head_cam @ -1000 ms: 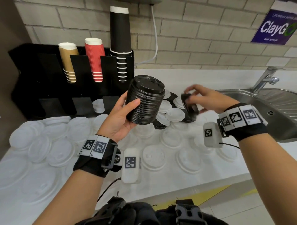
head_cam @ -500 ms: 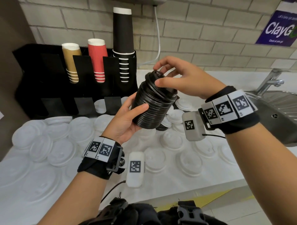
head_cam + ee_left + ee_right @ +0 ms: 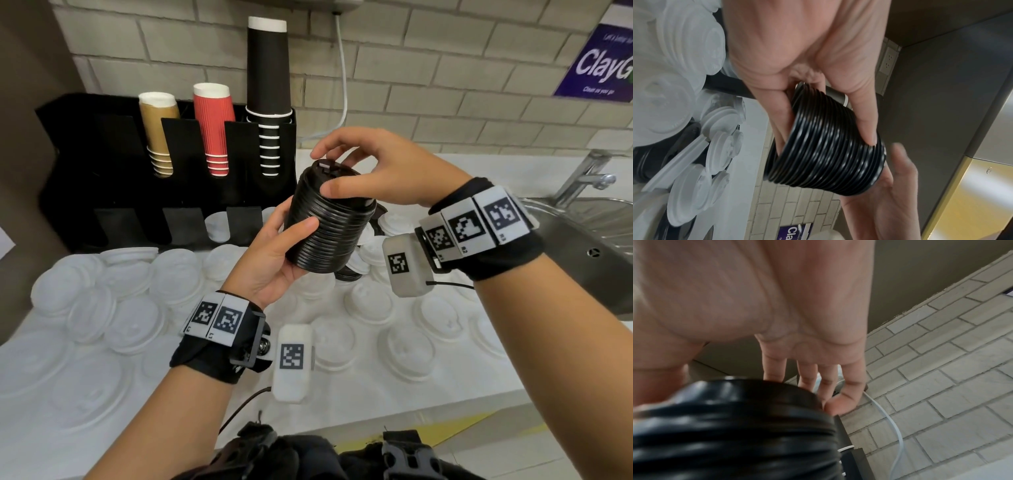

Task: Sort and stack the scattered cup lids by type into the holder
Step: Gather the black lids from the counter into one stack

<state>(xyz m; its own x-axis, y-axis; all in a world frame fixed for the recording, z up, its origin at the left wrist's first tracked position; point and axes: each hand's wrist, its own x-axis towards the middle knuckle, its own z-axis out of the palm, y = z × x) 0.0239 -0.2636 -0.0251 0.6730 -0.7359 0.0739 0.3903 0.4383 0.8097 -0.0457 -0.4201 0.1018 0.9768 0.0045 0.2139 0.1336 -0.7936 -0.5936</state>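
A tall stack of black lids [image 3: 327, 226] [image 3: 828, 151] [image 3: 731, 426] is held tilted above the counter. My left hand [image 3: 274, 253] grips its side, thumb in front and fingers behind. My right hand [image 3: 373, 171] sits over the stack's top, thumb and curled fingertips pinching the topmost black lid at its rim. Many white lids [image 3: 363, 305] lie scattered across the white counter [image 3: 342, 404]. The black holder [image 3: 102, 192] stands at the back left; one white lid [image 3: 217, 226] sits in a lower slot.
Brown cups [image 3: 159, 130], red cups [image 3: 214, 126] and black cups [image 3: 269, 99] stand in the holder's upper slots. A few black lids [image 3: 346, 274] lie behind the held stack. A steel sink [image 3: 589, 246] with a tap [image 3: 587, 171] is at the right. A white cable [image 3: 342, 85] hangs down the brick wall.
My right hand brought black lids from the counter pile up onto the top of the stack and now settles over them. The left hand has kept the stack, tilting it slightly.
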